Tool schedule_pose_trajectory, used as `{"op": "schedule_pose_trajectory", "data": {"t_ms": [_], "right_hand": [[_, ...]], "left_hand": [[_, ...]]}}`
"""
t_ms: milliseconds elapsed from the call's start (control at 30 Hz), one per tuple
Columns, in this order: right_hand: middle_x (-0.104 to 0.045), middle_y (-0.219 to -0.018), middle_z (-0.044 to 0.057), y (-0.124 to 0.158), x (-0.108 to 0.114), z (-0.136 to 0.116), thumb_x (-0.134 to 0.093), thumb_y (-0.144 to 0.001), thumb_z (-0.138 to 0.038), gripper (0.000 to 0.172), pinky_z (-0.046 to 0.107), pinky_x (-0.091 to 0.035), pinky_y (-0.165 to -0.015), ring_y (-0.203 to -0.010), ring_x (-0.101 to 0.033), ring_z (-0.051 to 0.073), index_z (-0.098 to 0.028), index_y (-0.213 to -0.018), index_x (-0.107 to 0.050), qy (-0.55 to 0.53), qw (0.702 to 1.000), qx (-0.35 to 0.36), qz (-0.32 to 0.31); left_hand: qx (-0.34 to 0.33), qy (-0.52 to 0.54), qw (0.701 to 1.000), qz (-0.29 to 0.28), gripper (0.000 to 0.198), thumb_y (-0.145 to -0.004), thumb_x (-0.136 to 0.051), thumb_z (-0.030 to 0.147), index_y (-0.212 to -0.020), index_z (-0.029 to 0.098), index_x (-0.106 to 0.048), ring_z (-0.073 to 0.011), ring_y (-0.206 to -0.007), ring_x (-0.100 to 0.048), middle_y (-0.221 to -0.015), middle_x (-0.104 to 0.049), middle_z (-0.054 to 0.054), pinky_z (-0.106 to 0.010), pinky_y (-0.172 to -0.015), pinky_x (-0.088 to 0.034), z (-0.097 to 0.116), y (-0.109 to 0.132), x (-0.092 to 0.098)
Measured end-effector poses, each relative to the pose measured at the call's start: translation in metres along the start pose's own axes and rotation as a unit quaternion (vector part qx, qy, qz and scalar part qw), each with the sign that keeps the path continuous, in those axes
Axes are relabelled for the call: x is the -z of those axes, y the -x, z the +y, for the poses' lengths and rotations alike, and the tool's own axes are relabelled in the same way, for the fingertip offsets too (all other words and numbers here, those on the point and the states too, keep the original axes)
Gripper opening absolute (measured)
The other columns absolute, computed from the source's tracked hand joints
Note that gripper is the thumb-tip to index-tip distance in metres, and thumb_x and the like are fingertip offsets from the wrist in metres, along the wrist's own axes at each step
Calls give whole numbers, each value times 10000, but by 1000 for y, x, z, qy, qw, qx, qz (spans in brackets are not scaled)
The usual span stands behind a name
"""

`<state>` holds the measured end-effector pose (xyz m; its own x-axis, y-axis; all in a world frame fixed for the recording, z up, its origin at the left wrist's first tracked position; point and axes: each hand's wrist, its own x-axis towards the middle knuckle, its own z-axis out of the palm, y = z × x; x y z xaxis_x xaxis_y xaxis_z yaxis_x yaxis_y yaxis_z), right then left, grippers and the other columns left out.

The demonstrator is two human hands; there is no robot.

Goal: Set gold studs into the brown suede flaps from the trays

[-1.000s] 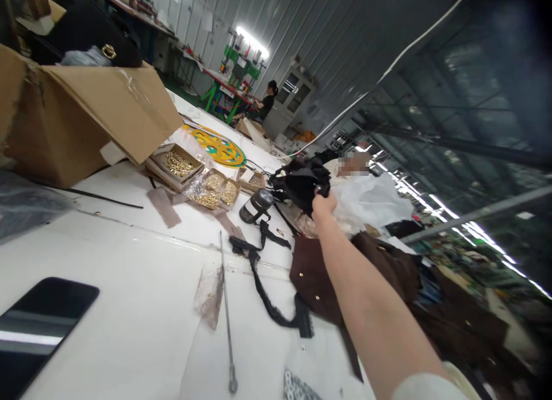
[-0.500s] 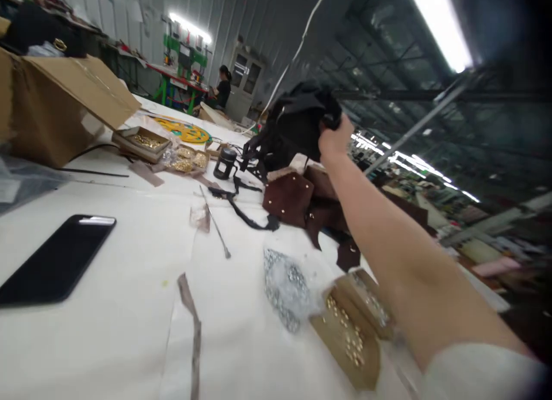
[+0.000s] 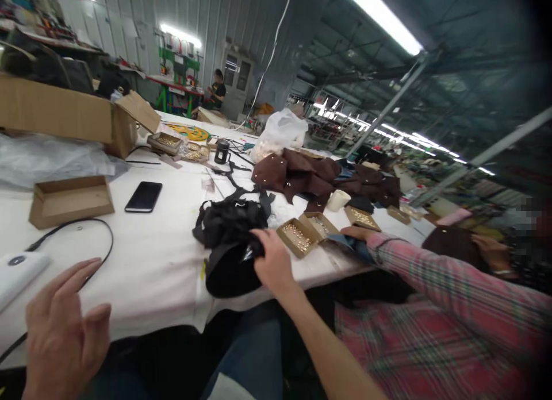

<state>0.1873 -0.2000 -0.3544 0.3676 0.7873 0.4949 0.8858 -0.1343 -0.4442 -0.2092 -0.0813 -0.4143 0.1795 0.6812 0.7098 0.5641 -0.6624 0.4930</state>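
My right hand (image 3: 275, 263) is closed on the edge of a black bag (image 3: 230, 268), a soft bundle with tangled straps lying at the front edge of the white table (image 3: 164, 256). My left hand (image 3: 64, 325) hovers at the lower left with fingers stretched and thumb apart, holding nothing. Close by it are a thin black cable (image 3: 112, 239) and a white device (image 3: 21, 270). A black phone (image 3: 144, 196) lies between the bag and an open cardboard tray (image 3: 71, 200).
Small boxes of gold-coloured studs (image 3: 297, 237) stand right of the bag. Behind them lie brown leather pieces (image 3: 297, 173) and a white plastic bag (image 3: 282, 130). A co-worker's plaid sleeve (image 3: 448, 273) reaches in from the right. A large cardboard box (image 3: 56, 107) stands at the left.
My right hand has brought the black bag from over the brown pieces down to the table's front edge. My left hand and the co-worker's sleeve have come into view.
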Motion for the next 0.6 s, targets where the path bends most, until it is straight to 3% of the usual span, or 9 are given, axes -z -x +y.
{"op": "schedule_pose_trajectory", "data": {"t_ms": [33,100,167,233,300,367,467,533,600], "right_hand": [[-562,-1737,207,22,-16,-9,-732,-939,-203,419,631,-510,-1324,-1575,-597,416,-206,-1353,-796,15,999,11,-34],[-343,-1887,215,48,-45,-26,-872,-902,-366,629,688,-461,-1357,-1656,-498,468,-205,-1493,-732,26,995,26,-98],[-396,-1871,193,58,-63,-40,-882,-936,-460,856,696,-466,-1351,-1640,-521,444,-265,-1708,-570,26,989,45,-136],[-552,-1777,145,63,-67,-41,-792,-1037,-434,767,665,-466,-1359,-1613,-556,397,-341,-1752,-532,31,985,77,-153],[-601,-1743,107,66,-59,-23,-716,-1093,-362,567,626,-441,-1390,-1628,-546,362,-362,-1657,-657,33,980,113,-161],[-607,-1746,93,59,-49,9,-676,-1105,-289,458,578,-438,-1406,-1634,-553,327,-329,-1554,-753,25,978,120,-167],[-645,-1709,138,22,-54,40,-638,-1108,-244,421,542,-473,-1386,-1586,-615,317,-237,-1498,-795,26,986,49,-156],[-640,-1711,156,-8,-80,28,-637,-1103,-236,426,543,-484,-1372,-1581,-621,327,-218,-1498,-795,28,985,28,-168],[-614,-1741,132,-25,-111,-7,-627,-1099,-208,459,589,-438,-1396,-1624,-574,338,-257,-1531,-773,23,980,65,-188]], "left_hand": [[1,1,1000,-1,660,-1138,-477,584,-1643,173,-587,-512,-1548,-570,-1611,-641,-256,-742,-1358,-371,4,3,4],[18,13,1000,-7,638,-1166,-440,585,-1598,146,-606,-492,-1518,-591,-1574,-650,-260,-708,-1340,-406,14,7,9],[45,46,998,-11,576,-1194,-398,555,-1513,139,-636,-449,-1461,-629,-1525,-670,-246,-661,-1311,-450,22,11,8],[65,84,994,-17,481,-1209,-384,499,-1422,164,-656,-410,-1421,-653,-1496,-690,-213,-618,-1291,-469,27,15,6],[63,98,993,-31,431,-1202,-419,476,-1435,198,-651,-402,-1434,-648,-1509,-695,-185,-599,-1295,-454,28,21,7],[55,86,994,-39,448,-1184,-469,492,-1500,226,-642,-401,-1404,-663,-1532,-693,-167,-574,-1256,-470,25,29,13],[106,71,991,-38,454,-1193,-458,492,-1499,243,-684,-282,-920,-720,-1309,-770,-115,-454,-894,-559,24,41,28],[157,71,985,-27,458,-1216,-407,466,-1458,242,-726,-192,-621,-543,-1053,-760,-56,-385,-669,-465,30,46,38],[161,62,985,-25,455,-1227,-393,430,-1441,239,-746,-159,-535,-446,-906,-705,-17,-352,-595,-400,37,46,46]]}}
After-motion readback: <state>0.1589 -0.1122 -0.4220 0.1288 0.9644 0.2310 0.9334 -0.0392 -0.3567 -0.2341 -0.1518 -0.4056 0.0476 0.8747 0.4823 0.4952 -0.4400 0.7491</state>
